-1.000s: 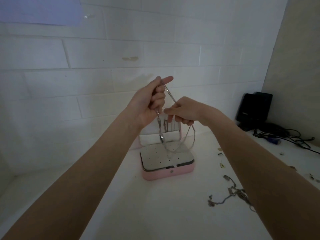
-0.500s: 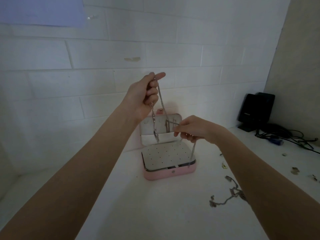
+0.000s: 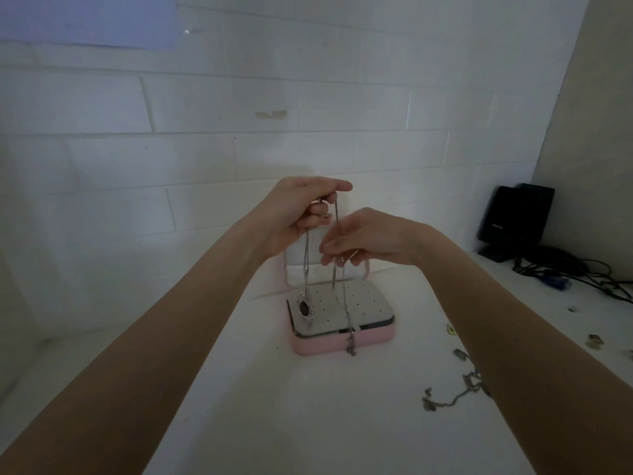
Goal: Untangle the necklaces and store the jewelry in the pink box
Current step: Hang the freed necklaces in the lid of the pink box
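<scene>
Left hand (image 3: pixel 301 214): I pinch the necklace (image 3: pixel 306 269) top, above the open pink box (image 3: pixel 342 344).
Right hand (image 3: pixel 363 240): fingers loosely curled at its chains; grip unclear.
Risk: tugging could tighten the tangle.

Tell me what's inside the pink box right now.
The open pink box shows a white perforated insert; no jewelry visibly rests on it. The necklace hangs from the left hand above. Under the insert is hidden.

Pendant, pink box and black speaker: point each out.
pendant (image 3: pixel 304 307), head view, on its dark oval stone
pink box (image 3: pixel 318 347), head view, on its front wall
black speaker (image 3: pixel 510 217), head view, on its front face
</scene>
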### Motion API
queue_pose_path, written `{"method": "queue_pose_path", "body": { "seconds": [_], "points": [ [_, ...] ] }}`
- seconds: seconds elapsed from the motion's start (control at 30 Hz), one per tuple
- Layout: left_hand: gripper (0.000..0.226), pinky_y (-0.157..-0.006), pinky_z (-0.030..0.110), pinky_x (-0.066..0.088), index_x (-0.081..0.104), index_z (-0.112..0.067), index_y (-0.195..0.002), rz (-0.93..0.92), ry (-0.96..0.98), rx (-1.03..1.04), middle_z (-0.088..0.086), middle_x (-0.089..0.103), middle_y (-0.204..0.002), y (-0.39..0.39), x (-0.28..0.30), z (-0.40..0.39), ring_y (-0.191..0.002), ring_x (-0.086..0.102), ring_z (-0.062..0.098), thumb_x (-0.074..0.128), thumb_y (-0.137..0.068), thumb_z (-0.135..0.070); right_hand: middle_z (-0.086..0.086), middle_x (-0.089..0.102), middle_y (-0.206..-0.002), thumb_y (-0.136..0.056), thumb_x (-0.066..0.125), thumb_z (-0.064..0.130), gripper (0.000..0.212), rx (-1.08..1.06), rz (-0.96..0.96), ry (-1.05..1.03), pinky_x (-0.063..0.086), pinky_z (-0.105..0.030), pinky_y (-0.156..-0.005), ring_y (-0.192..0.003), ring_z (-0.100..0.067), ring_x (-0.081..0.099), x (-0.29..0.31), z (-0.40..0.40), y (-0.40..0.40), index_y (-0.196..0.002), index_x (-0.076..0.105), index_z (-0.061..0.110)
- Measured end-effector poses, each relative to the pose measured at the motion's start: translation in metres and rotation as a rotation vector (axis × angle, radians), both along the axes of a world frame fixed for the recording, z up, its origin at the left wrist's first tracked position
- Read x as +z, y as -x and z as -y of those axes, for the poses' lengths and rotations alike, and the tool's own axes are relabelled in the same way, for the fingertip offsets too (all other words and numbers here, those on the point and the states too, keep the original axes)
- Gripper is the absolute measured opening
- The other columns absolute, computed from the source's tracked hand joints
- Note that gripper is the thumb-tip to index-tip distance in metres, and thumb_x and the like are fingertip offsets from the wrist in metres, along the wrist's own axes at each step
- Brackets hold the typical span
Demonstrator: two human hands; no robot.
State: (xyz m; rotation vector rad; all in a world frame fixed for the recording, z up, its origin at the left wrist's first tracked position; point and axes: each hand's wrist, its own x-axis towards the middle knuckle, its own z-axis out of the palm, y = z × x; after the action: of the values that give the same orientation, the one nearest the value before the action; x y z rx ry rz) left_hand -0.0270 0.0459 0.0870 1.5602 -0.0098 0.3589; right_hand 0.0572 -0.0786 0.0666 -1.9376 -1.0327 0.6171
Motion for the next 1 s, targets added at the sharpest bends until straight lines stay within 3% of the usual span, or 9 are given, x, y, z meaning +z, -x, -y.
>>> {"method": "queue_pose_path", "body": {
  "seconds": [0.17,0.27,0.4,0.6,0.8,1.0],
  "points": [
    [0.022,-0.044,0.011,0.039,0.068,-0.010,-0.102,0.034,-0.102,0.063,-0.001,0.062,-0.078,0.005,-0.008,-0.011,-0.051,0.052,0.003,0.047,-0.095,-0.006,-0.003,0.068,-0.071,-0.082,0.066,0.006,0.005,-0.141,0.151,0.007,0.039,-0.017,-0.054,-0.060,-0.009,0.048,0.010,-0.001,-0.004,-0.083,0.069,0.002],
    [0.023,-0.056,0.014,0.048,0.066,-0.011,-0.104,0.061,-0.122,0.104,0.000,0.067,-0.082,0.004,-0.018,-0.014,-0.062,0.062,0.004,0.047,-0.094,-0.003,-0.008,0.066,-0.067,-0.080,0.069,0.005,0.004,-0.236,0.123,-0.123,0.045,-0.017,-0.052,-0.052,-0.008,0.054,0.024,0.003,-0.002,-0.082,0.069,0.002],
    [0.025,-0.066,0.018,0.053,0.060,-0.006,-0.114,0.057,-0.097,0.118,0.010,0.068,-0.089,-0.001,-0.030,-0.017,-0.087,0.065,0.021,0.048,-0.093,0.000,-0.009,0.063,-0.063,-0.082,0.067,0.003,0.003,-0.309,0.072,-0.360,0.049,-0.015,-0.047,-0.044,-0.009,0.056,0.040,0.000,0.002,-0.081,0.067,0.000],
    [0.018,-0.069,0.016,0.055,0.065,0.000,-0.103,0.048,-0.251,0.110,0.006,0.066,-0.079,-0.006,-0.036,-0.013,-0.061,0.062,0.003,0.049,-0.094,-0.002,-0.008,0.063,-0.066,-0.082,0.066,0.002,0.005,-0.340,0.190,-0.447,0.048,-0.015,-0.054,-0.051,-0.007,0.056,0.055,-0.013,0.003,-0.077,0.067,0.002],
    [0.018,-0.069,0.019,0.055,0.066,0.000,-0.102,0.033,-0.213,0.089,0.005,0.064,-0.081,-0.011,-0.032,-0.009,-0.066,0.062,0.008,0.053,-0.094,-0.008,-0.007,0.062,-0.065,-0.082,0.064,0.000,0.007,-0.337,0.330,-0.485,0.048,-0.015,-0.054,-0.054,-0.009,0.055,0.067,-0.018,0.008,-0.076,0.067,0.002],
    [0.017,-0.075,0.022,0.057,0.067,-0.003,-0.099,-0.009,-0.205,0.090,0.005,0.064,-0.083,-0.012,-0.035,-0.008,-0.068,0.063,0.010,0.053,-0.094,-0.010,-0.006,0.061,-0.062,-0.080,0.064,0.000,0.007,-0.388,0.338,-0.541,0.046,-0.016,-0.053,-0.053,-0.010,0.053,0.068,-0.021,0.009,-0.075,0.068,0.003]
  ]
}}
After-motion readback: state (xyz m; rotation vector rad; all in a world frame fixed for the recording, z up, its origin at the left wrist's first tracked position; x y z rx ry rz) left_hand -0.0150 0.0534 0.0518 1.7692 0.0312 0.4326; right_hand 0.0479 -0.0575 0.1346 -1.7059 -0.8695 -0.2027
